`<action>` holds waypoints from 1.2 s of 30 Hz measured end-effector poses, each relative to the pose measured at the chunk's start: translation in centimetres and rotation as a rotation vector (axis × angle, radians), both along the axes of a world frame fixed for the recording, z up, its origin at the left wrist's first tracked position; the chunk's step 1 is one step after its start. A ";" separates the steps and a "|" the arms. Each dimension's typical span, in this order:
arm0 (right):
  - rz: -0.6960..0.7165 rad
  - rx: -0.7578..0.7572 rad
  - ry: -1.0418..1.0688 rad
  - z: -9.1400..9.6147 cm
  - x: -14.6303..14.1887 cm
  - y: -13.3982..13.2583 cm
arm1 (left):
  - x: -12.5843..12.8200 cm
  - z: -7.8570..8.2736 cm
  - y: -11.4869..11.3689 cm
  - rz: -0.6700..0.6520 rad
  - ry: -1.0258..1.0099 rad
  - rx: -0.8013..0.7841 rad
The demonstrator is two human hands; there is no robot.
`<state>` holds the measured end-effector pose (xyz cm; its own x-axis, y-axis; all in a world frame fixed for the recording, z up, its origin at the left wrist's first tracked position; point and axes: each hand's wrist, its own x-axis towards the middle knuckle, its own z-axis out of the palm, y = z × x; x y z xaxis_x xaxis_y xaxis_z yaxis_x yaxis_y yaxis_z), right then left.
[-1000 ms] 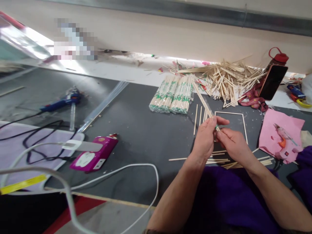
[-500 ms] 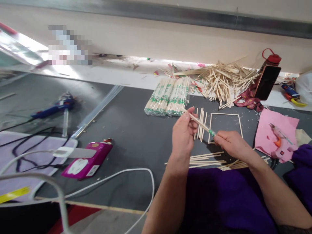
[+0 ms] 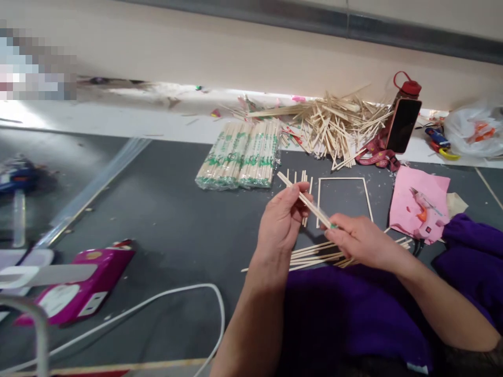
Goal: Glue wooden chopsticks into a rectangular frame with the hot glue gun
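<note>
A pair of wooden chopsticks [image 3: 314, 208] slants between my hands, with clear plastic wrap and a green end near the right one. My left hand [image 3: 281, 217] is closed, its thumb and fingers pinching the chopsticks, and their bare tips stick out past the thumb. My right hand [image 3: 359, 241] grips the wrapped green end. Below and behind the hands, a thin stick frame [image 3: 341, 179] lies on the grey table [image 3: 173, 225], beside a short row of upright-lying sticks [image 3: 304, 178]. More loose sticks [image 3: 310, 256] lie nearer to me, partly hidden by my right hand.
Two packs of wrapped chopsticks [image 3: 239, 154] lie ahead, left of a heaped stick pile [image 3: 334, 123]. A phone [image 3: 404, 125] leans on a red-capped bottle [image 3: 411, 88]. Pliers [image 3: 426, 201] rest on pink sheet [image 3: 401, 209]. At left are a magenta box [image 3: 98, 272] and white cable [image 3: 157, 298].
My view has turned right, so the table things sit further left. More of the chopsticks' bare length now sticks out past my left thumb, and the green wrap end is mostly inside my right hand.
</note>
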<state>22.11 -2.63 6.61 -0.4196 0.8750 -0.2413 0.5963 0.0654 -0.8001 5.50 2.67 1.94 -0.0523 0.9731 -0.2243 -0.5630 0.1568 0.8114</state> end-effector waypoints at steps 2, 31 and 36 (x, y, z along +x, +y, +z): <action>-0.042 0.038 0.006 -0.3 -0.8 -0.8 | 0.3 0.3 -0.3 -0.025 0.025 -0.028; -0.334 -0.112 0.460 -0.1 3.1 -3.9 | 1.6 2.4 -2.6 -0.617 -0.003 -0.027; -0.193 0.284 0.257 2.2 5.6 -2.7 | 1.7 2.3 -2.7 -0.623 0.073 -0.048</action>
